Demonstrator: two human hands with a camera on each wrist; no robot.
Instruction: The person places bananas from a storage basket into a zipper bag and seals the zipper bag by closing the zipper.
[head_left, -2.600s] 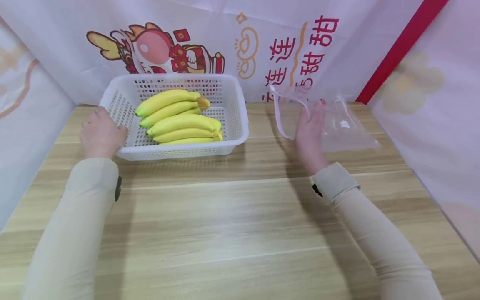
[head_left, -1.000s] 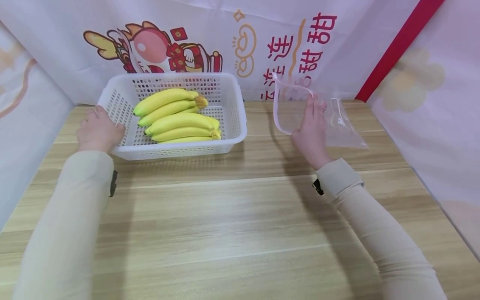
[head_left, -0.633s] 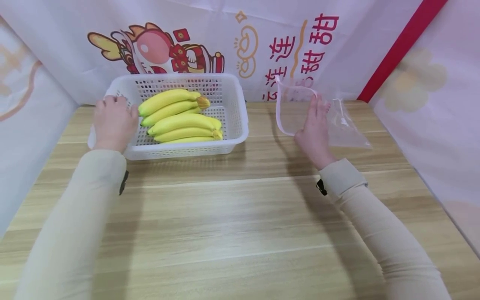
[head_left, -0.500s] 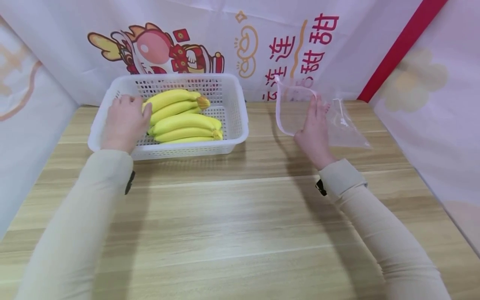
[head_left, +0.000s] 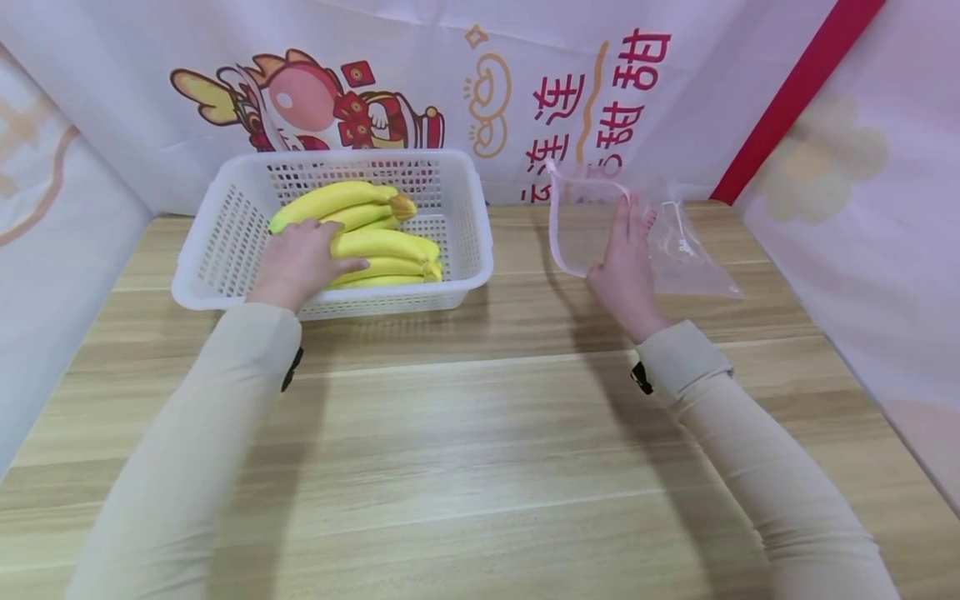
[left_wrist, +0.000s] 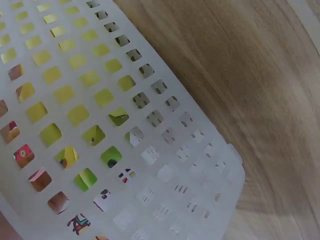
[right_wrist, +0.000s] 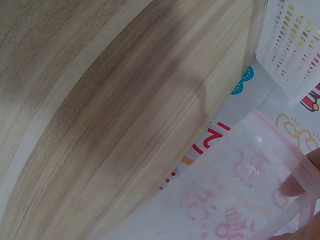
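Two bunches of yellow bananas lie in a white plastic basket (head_left: 187, 279), one behind the other. My left hand (head_left: 300, 260) reaches over the basket's front rim and grips the left end of the front banana bunch (head_left: 386, 244), thumb along its near side and fingers on its far side. The rear banana bunch (head_left: 337, 200) lies just beyond those fingers. In the left wrist view the basket's holed wall (left_wrist: 115, 100) hides most of that hand. My right hand (head_left: 628, 271) holds a clear zip bag (head_left: 581, 221) by its pink-edged mouth, which gapes toward the basket.
The basket stands at the back left of a wooden table (head_left: 465, 450). Behind it hangs a white printed cloth (head_left: 517, 50) with a cartoon and red lettering. More cloth (head_left: 862, 275) closes off the right side.
My left hand has let go of the basket's left rim and moved right, over the basket, onto the front banana bunch. The right hand still holds the bag in nearly the same place.
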